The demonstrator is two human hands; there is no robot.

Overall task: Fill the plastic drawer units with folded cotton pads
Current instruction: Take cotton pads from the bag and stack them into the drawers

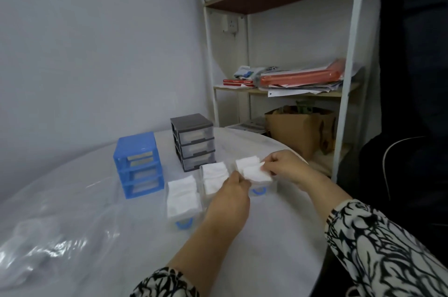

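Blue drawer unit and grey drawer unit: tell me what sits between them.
Nothing: in the head view only bare white table shows between the blue drawer unit and the grey drawer unit.

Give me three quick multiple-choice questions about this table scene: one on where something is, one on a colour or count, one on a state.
1. Where does the blue drawer unit stand?
A. left of the grey drawer unit
B. on the shelf
C. on top of it

2. How many loose clear drawers of pads lie out on the table?
A. one
B. three
C. five

3. The cotton pad is:
A. lying untouched
B. held by left hand and right hand
C. on the floor

Answers: A, blue stands left; B, three filled drawers show; B, both hands pinch it.
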